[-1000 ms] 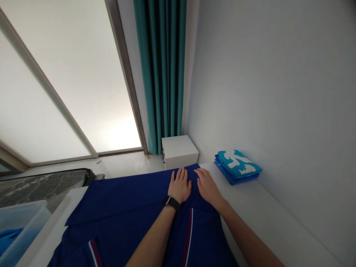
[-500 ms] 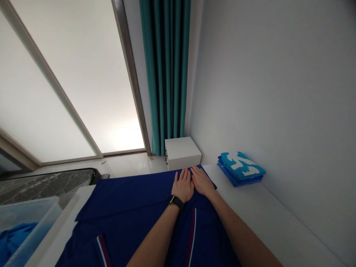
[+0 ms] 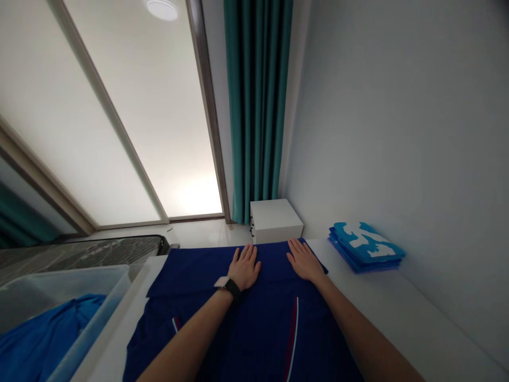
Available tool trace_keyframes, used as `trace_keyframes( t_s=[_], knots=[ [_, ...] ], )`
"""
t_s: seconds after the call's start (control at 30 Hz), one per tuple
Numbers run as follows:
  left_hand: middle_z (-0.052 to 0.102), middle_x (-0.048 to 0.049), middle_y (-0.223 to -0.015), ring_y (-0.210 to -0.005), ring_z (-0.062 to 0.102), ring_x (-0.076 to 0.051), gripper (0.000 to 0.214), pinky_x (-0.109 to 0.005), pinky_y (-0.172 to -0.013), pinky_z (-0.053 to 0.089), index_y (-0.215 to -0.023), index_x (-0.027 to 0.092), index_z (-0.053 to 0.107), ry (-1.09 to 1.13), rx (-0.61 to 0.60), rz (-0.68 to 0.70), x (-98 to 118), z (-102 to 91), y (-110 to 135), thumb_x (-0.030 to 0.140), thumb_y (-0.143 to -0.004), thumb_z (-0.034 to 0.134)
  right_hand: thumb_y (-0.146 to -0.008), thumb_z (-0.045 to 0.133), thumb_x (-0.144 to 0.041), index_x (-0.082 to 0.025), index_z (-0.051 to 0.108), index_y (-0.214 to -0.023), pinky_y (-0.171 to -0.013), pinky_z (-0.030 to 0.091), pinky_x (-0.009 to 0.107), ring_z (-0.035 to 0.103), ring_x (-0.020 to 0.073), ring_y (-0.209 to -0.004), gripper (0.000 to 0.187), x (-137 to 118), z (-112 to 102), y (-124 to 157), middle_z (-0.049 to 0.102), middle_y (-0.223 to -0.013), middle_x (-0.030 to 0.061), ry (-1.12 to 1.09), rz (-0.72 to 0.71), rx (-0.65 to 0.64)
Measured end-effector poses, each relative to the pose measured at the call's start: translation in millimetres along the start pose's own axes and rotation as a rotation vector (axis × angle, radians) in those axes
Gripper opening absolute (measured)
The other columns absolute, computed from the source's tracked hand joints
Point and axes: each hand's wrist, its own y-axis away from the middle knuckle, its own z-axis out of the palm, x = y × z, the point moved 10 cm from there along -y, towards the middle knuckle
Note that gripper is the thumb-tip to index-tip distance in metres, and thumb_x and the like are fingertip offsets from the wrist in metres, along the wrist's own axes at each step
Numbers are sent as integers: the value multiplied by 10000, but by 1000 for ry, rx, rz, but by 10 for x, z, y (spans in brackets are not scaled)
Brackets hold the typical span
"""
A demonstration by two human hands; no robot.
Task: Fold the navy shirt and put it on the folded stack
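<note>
So L hand (image 3: 244, 269) & R hand (image 3: 305, 263) flat, fingers (image 3: 247, 253) slightly spread, on navy garment (image 3: 260, 329) near white-printed blue stack (image 3: 368, 251)

Navy, red and white

The garment (image 3: 258, 313) is deep navy; its stripe trim (image 3: 294, 329) runs dark red beside white. The folded stack (image 3: 368, 248) is turquoise-blue with irregular white patches on top, darker blue beneath. The watch strap (image 3: 233, 289) is black, the counter (image 3: 374, 329) white, the curtain (image 3: 259, 111) teal, the loose cloth (image 3: 51, 337) bright blue, the mattress (image 3: 89, 255) grey with paler streaks.
</note>
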Motion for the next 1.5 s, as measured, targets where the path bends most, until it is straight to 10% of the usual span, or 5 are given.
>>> trace_keyframes(
  t_s=[0.23, 0.53, 1.17, 1.5],
  knots=[
    [251, -68, -1571, -1457, 208, -213, 582, -436, -1183, 172, -1499, 142, 300, -54, -69, -195, -1290, -122, 519, 407, -982, 265, -966, 163, -456, -76, 304, -1490, -1188, 123, 398, 185, 200, -1452, 663, 25, 57, -7, 260, -1563, 104, 33, 8, -52],
    [252, -56, -1570, -1457, 209, -211, 588, -442, -1181, 157, -1495, 155, 317, -129, -11, -404, -2104, -216, 985, 412, -968, 271, -966, 173, -487, -72, 270, -1501, -1191, 115, 379, 166, 192, -1457, 685, 49, 81, -7, 241, -1572, 93, 55, 29, -78],
    [256, -68, -1570, -1459, 203, -220, 619, -456, -1178, 139, -1493, 125, 316, -155, 3, -432, -2193, -199, 1020, 420, -952, 256, -980, 166, -434, -83, 293, -1494, -1184, 60, 435, 165, 208, -1455, 635, -315, -29, -91, 263, -1566, 101, 23, 131, -62],
    [243, -66, -1573, -1461, 194, -218, 610, -450, -1178, 132, -1496, 141, 312, -157, -10, -431, -2189, -195, 1015, 409, -950, 267, -971, 155, -467, -129, 219, -1522, -1170, 51, 497, 110, 220, -1466, 650, 181, 61, 56, 182, -1591, 83, 81, 238, -128]
  ],
)
